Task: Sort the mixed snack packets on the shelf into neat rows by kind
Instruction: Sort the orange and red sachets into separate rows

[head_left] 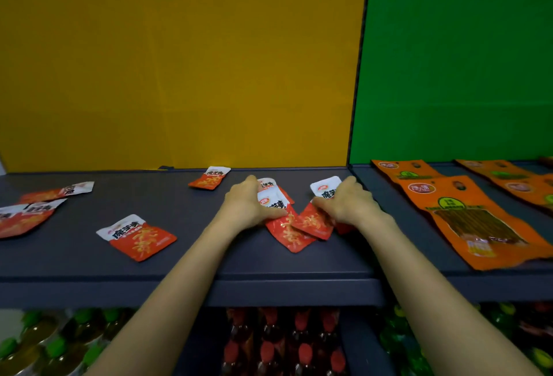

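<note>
Head view. Entries run left to right; all places are given from the central pile [294, 229] of small red-and-white packets on the shelf [89, 259].

1. Left cluster [27, 220]: far left of the pile at the frame edge. Same kind of packet, askew and overlapping; exact count unclear.
2. Front stray packet [136, 236]: left of the pile, nearer the front lip [89, 289], tilted.
3. Rear stray packet [209, 177]: left of the pile and behind it, by the yellow back panel [179, 61].
4. Left hand [250, 202]: on the pile's left side, fingers curled round a white-topped packet, thumb pressing a red one.
5. Central pile: several packets overlapped, no row formed.
6. Right hand [348, 200]: on the pile's right side, fingers curled over another packet of it.
7. Orange packets [466, 220]: right of the pile, larger, overlapping in a loose slant.

Progress (judged): early. The two kinds already lie on separate sides, but no neat rows exist. The strays and cluster need gathering, and the orange packets need squaring.

Room: bare shelf lies left of and in front of the pile. The back panel is close behind it. The nearest orange packet reaches the front lip and could slide off.
</note>
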The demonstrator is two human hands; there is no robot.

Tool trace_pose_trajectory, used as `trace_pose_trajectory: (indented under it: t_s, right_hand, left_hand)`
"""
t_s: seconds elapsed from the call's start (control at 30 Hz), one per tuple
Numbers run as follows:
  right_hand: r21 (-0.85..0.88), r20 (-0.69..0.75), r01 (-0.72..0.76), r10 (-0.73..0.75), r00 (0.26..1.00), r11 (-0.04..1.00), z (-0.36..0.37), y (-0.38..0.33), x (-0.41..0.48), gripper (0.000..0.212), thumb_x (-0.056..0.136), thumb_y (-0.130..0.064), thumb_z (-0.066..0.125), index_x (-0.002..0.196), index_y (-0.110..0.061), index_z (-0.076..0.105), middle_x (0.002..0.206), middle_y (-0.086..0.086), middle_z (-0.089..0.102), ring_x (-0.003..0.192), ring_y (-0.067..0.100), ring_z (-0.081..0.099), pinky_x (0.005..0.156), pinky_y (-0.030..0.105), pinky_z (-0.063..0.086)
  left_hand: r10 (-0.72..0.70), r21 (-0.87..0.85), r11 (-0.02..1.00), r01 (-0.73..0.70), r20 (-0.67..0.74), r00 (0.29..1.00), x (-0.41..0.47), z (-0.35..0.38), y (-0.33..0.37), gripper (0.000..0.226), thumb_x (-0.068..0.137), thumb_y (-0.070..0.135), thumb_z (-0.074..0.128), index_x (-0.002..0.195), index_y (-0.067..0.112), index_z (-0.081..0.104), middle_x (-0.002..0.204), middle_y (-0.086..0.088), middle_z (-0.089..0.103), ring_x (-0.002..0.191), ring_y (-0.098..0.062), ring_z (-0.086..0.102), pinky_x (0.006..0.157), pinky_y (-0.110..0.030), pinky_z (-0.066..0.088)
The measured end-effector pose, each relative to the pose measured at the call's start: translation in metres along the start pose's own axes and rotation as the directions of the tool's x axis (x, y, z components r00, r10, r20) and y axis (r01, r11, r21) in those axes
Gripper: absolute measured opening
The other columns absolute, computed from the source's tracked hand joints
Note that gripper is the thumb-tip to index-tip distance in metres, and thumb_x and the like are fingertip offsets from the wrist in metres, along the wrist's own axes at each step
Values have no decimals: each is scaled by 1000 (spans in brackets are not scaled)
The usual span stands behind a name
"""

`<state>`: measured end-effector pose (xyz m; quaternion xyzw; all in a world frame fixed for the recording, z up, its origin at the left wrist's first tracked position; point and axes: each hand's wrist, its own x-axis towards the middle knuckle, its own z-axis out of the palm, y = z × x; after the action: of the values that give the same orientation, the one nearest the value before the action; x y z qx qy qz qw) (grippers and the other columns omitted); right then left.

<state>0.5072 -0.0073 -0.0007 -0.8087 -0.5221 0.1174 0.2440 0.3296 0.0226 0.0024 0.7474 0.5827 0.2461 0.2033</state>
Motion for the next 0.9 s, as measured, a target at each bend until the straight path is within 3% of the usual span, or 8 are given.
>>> trace_pose_trajectory:
  t_s: [0.13,0.27,0.37,0.5,0.67,0.73,0.8,0.9]
  right_hand:
    - [-130,4,-35,36,999,991,8,-14,-1,86,84,-64,47,140,-2,26,145,17,33,132,33,38,102,39,37]
    - [-243,54,-1,15,998,970,15,-17,-4,94,78,-70,49,142,-4,27,146,15,27,136,31,27,105,40,34]
    - [-225,73,41,-25,997,973,14,-12,-5,80,83,-59,54,138,-3,35,143,19,32,133,33,30,103,38,35]
    - [-113,112,53,-40,993,992,5,-4,-1,66,77,-53,65,122,-8,49,130,16,50,118,31,49,78,29,37]
    - [-33,67,18,-16,998,999,1,-1,9,76,75,-49,68,128,-3,40,131,14,50,119,32,49,80,31,39]
    - [24,92,-9,7,996,1000,-2,-1,14,76,76,-50,66,129,-4,37,132,14,49,120,31,48,77,29,36]
    - [63,105,-26,19,994,998,-3,1,18,77,77,-50,65,131,-5,36,134,14,48,120,31,48,78,29,36]
    - [98,79,-20,12,997,995,0,4,21,76,76,-50,66,129,-4,36,132,15,49,118,31,50,79,30,38]
  left_hand:
    - [-48,-415,903,114,165,985,2,-6,-5,44,71,5,77,100,9,45,88,-10,61,60,-18,60,53,-24,54]
    - [-73,-567,811,147,151,986,4,-4,-10,46,72,-3,74,105,7,44,76,-3,59,61,-12,56,43,-12,48]
    - [-90,-637,760,126,89,992,7,-7,-15,39,75,-5,70,104,6,47,81,-5,62,72,-15,59,56,-15,49]
    - [-117,-754,651,85,11,993,24,-15,-18,14,82,-6,62,90,4,59,82,-11,64,69,-16,60,71,-24,50]
    - [-232,-776,622,104,-56,971,61,-4,-9,22,82,-5,61,64,5,54,55,-6,60,38,-1,55,42,-11,41]
    - [-307,-718,677,162,-75,949,75,10,-9,7,80,2,65,81,-2,59,83,-16,67,73,-14,69,66,-19,51]
    - [-363,-504,825,255,-128,923,81,21,-10,32,83,12,62,111,-3,56,118,-20,60,111,-31,58,90,-35,47]
    - [-290,-199,948,248,-218,932,75,26,-5,38,89,18,53,121,-1,50,131,-20,51,123,-34,46,94,-37,41]
